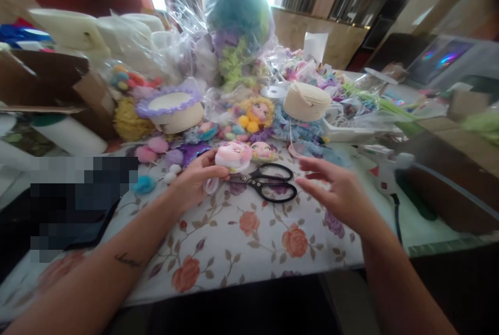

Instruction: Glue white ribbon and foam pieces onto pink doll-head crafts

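Note:
My left hand (198,176) is closed on a small pink doll head (233,157), thumb in front and fingers behind it. Just right of it lies another doll face (262,151). Black-handled scissors (268,183) rest on the flowered cloth (249,241), their blades partly hidden by my left hand and the pink piece. Near the scissors' handles, my right hand (333,189) hovers with its fingers apart and nothing in them. A small roll of white ribbon (211,185) sits under my left fingers.
Pompoms (158,144) and a blue fluffy ball (143,184) lie to the left. Behind are a lilac-trimmed round box (171,111), a yellow-haired doll (259,111) and a roll of cream ribbon (307,101). A glue gun (384,171) stands right, beside a cardboard box (452,169).

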`<state>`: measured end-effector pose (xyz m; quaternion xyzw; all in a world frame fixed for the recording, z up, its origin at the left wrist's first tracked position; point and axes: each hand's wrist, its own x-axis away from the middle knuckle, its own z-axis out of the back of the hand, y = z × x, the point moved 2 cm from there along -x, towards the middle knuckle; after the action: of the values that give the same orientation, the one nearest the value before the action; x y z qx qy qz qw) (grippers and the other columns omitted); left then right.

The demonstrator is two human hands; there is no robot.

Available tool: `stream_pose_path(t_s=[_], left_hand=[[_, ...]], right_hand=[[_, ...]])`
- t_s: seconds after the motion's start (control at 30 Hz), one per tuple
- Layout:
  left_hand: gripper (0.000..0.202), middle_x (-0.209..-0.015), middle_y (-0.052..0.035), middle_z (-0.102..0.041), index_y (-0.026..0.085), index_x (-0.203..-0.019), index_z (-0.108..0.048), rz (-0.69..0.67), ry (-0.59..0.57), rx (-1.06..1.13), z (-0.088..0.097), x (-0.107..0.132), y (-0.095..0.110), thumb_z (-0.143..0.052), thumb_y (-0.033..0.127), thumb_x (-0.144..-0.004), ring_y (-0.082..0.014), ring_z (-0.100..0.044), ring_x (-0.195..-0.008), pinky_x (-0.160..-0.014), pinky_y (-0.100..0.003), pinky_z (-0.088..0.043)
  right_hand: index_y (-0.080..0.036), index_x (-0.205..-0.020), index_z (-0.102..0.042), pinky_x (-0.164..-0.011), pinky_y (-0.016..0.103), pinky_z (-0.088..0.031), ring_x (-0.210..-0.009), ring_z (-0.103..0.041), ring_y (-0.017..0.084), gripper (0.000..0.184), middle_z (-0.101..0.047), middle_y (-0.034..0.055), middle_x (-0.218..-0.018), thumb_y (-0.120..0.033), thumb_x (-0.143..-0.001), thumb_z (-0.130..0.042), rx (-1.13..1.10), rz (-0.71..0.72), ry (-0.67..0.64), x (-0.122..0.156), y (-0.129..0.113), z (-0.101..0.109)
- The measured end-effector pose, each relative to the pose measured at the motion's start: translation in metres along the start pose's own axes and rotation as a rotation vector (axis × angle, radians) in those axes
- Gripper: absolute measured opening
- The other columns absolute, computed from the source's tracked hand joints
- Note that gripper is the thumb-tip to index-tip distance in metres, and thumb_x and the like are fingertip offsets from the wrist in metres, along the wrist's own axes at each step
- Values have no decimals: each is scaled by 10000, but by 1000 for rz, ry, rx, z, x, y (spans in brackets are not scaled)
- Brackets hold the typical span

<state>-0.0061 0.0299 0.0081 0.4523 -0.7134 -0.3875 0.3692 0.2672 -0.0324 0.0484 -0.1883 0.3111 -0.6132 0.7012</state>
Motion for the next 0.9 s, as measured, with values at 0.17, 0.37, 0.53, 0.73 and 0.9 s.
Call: stream_pose_path(t_s=[0.17, 0.37, 0.53, 0.73, 0.9], left_hand=[[416, -900, -46, -746, 140, -1018, -718, -50, -26, -13, 0, 0, 1, -805, 118, -611, -145, -649, -750, -645, -205, -486], [474, -1057, -61, -744, 163, -1100, -702, -64, -46, -58, 3, 0, -6, -804, 127, -639, -179, -675, -872, -722, -229, -504], [560, -1125, -65, -729, 199, -1201, -662, -94, -31, -153, 1, 3, -9, -844, 195, -672, -228, -660, -1011, -782, -256, -513], [558, -1168, -71, -714, 221, -1243, -659, -144, -77, -232, -2, 5, -12, -815, 193, -708, -274, -633, -1115, -861, -294, -504], [598, -1267, -81, -656, 217, -1265, -593, -141, -15, -222, 0, 6, -14, -821, 256, -713, -254, -628, -1098, -837, -285, -516]], right_hand=[[-198, -1384, -556, -1026, 423, -543, -1201, -631, 279, 608, -623, 106, -1348, -440, -847, -710, -316, 211, -197, -39, -35, -64], [-190, -1320, -566, -1054, 380, -528, -1203, -623, 245, 502, -612, 99, -1346, -362, -864, -688, -563, 226, -119, -33, -37, -95], [-212, -1305, -538, -1097, 389, -494, -1257, -589, 238, 452, -607, 90, -1355, -319, -883, -660, -648, 186, -125, -22, -32, -98], [-215, -1185, -559, -1068, 371, -509, -1170, -644, 222, 370, -653, 81, -1252, -314, -858, -700, -739, 113, -120, -23, -31, -96], [-236, -1180, -489, -1033, 399, -521, -1154, -647, 231, 459, -650, 93, -1240, -348, -818, -749, -866, 51, -150, -24, -29, -96]])
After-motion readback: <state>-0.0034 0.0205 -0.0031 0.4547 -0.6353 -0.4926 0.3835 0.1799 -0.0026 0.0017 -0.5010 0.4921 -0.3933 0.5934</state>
